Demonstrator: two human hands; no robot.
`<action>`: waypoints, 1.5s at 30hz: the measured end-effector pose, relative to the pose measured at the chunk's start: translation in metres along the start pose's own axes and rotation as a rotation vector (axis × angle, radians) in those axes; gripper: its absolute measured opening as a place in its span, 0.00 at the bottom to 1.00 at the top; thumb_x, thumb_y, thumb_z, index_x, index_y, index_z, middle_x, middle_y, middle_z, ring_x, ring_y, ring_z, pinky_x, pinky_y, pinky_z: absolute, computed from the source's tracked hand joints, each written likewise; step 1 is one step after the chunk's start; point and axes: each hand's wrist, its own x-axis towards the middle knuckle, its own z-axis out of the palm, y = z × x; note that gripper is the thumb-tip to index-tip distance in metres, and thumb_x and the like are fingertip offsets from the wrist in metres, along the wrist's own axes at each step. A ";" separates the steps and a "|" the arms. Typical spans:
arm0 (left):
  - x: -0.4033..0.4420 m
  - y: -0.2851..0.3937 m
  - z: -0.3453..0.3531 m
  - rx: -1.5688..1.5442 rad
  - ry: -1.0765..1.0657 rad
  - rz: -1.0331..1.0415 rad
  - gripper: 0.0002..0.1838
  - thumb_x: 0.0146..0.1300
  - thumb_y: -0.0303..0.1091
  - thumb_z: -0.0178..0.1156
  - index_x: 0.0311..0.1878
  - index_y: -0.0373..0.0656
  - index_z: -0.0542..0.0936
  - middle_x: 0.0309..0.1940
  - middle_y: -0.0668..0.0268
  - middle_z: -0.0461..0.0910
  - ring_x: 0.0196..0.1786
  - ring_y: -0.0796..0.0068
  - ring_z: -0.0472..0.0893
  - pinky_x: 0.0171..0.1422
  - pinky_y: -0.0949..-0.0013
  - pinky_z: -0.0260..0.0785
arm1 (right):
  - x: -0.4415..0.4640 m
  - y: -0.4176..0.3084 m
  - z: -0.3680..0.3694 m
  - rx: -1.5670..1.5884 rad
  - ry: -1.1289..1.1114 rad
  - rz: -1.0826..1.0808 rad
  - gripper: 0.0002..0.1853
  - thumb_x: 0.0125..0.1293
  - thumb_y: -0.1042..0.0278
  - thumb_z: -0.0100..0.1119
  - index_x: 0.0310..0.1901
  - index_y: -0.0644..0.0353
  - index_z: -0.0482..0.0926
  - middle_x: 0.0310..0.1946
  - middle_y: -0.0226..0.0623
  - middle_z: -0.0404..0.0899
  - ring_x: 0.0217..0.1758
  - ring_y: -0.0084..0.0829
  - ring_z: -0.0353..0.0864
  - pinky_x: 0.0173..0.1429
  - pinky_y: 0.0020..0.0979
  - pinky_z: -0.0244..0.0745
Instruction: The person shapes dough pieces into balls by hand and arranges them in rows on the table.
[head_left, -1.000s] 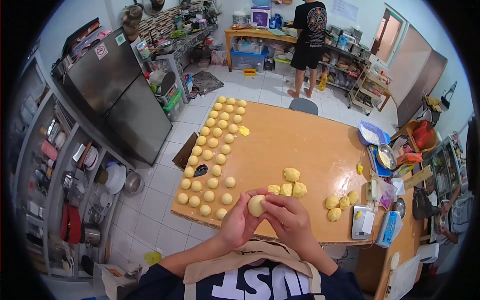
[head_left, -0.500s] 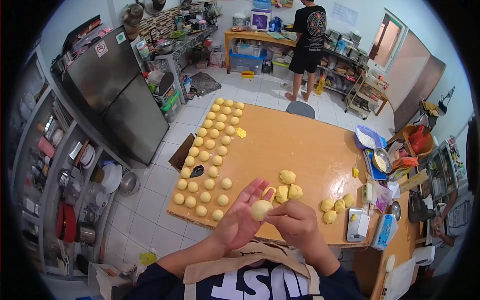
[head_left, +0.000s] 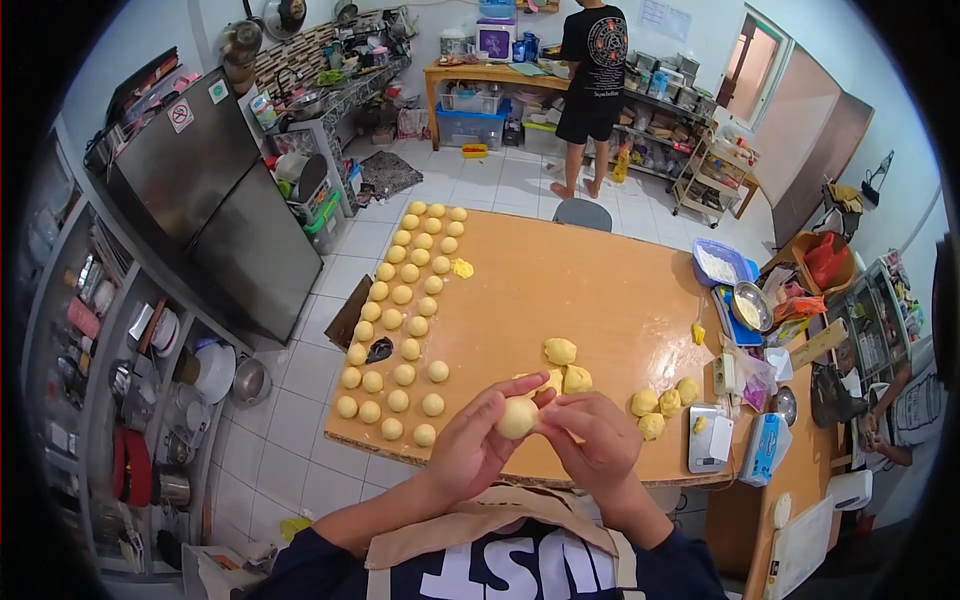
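A smooth, pale yellow dough ball (head_left: 516,418) is held above the table's near edge. My left hand (head_left: 466,446) is curled around its left side, with the ball resting against palm and fingers. My right hand (head_left: 598,436) closes on the ball's right edge with bent fingers and thumb. Just beyond the hands are several rough dough lumps (head_left: 560,351), partly hidden by my fingers. To the right sits a second group of dough lumps (head_left: 669,402). Rows of round dough balls (head_left: 398,400) line the table's left side, a flattened yellow scrap (head_left: 462,269) beside them.
The wooden table (head_left: 560,270) fills the middle. On its right are a kitchen scale (head_left: 708,440), a tissue pack (head_left: 764,448), a metal bowl (head_left: 752,307) and a purple basket (head_left: 722,264) of white powder. A person (head_left: 593,80) stands at the back; another person's arm shows far right.
My left fingers have gone from stretched out to curled around the dough ball. My right hand has turned and pressed in at its edge. The camera view has shifted slightly.
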 end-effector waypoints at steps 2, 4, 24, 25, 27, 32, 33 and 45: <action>-0.003 0.004 0.000 0.095 -0.052 0.043 0.26 0.78 0.44 0.40 0.72 0.37 0.60 0.70 0.58 0.65 0.74 0.59 0.62 0.79 0.55 0.51 | 0.010 -0.014 -0.003 0.060 -0.008 0.113 0.14 0.50 0.77 0.66 0.41 0.59 0.85 0.34 0.35 0.84 0.39 0.36 0.84 0.41 0.33 0.81; -0.002 0.010 0.000 0.173 -0.080 0.048 0.27 0.78 0.42 0.42 0.73 0.37 0.59 0.71 0.58 0.64 0.75 0.57 0.62 0.79 0.54 0.51 | 0.007 -0.009 -0.008 0.037 -0.111 0.029 0.13 0.51 0.78 0.65 0.40 0.60 0.85 0.35 0.35 0.83 0.38 0.36 0.84 0.39 0.33 0.79; -0.006 0.003 0.001 0.135 -0.027 0.183 0.24 0.77 0.40 0.45 0.70 0.37 0.63 0.66 0.58 0.68 0.70 0.63 0.68 0.78 0.55 0.55 | 0.003 -0.002 0.002 -0.005 -0.032 0.015 0.12 0.48 0.75 0.70 0.37 0.54 0.85 0.30 0.28 0.81 0.32 0.31 0.78 0.36 0.32 0.69; -0.005 0.004 0.005 0.142 -0.015 0.212 0.24 0.77 0.39 0.46 0.70 0.38 0.63 0.66 0.59 0.69 0.69 0.63 0.69 0.78 0.55 0.55 | 0.005 -0.005 -0.004 -0.049 -0.051 -0.006 0.12 0.48 0.76 0.70 0.37 0.53 0.85 0.30 0.27 0.81 0.33 0.31 0.78 0.36 0.32 0.68; 0.003 0.006 -0.003 -0.161 -0.006 -0.072 0.23 0.77 0.37 0.45 0.71 0.39 0.62 0.66 0.57 0.68 0.69 0.64 0.70 0.76 0.58 0.60 | 0.009 -0.003 -0.011 -0.144 -0.098 -0.041 0.13 0.49 0.76 0.68 0.38 0.53 0.85 0.31 0.25 0.82 0.34 0.29 0.78 0.37 0.32 0.67; 0.012 -0.002 -0.017 -0.262 0.188 -0.325 0.24 0.76 0.38 0.50 0.70 0.40 0.63 0.65 0.61 0.70 0.69 0.65 0.70 0.75 0.57 0.63 | 0.007 0.019 -0.011 -0.270 -0.143 -0.007 0.14 0.50 0.74 0.64 0.40 0.51 0.85 0.34 0.25 0.84 0.34 0.27 0.77 0.41 0.32 0.65; 0.011 -0.002 -0.012 -0.212 0.205 -0.287 0.23 0.76 0.38 0.50 0.69 0.40 0.63 0.65 0.61 0.70 0.69 0.65 0.70 0.75 0.57 0.63 | 0.007 0.017 -0.009 -0.272 -0.126 -0.005 0.14 0.50 0.74 0.64 0.40 0.51 0.86 0.34 0.25 0.84 0.34 0.27 0.77 0.41 0.32 0.65; 0.019 -0.012 -0.035 -0.023 -0.003 -0.099 0.23 0.72 0.31 0.56 0.68 0.39 0.66 0.64 0.58 0.71 0.64 0.68 0.74 0.71 0.63 0.70 | 0.003 0.022 -0.003 -0.094 -0.061 0.242 0.08 0.50 0.69 0.73 0.34 0.51 0.86 0.30 0.26 0.83 0.32 0.30 0.75 0.42 0.33 0.63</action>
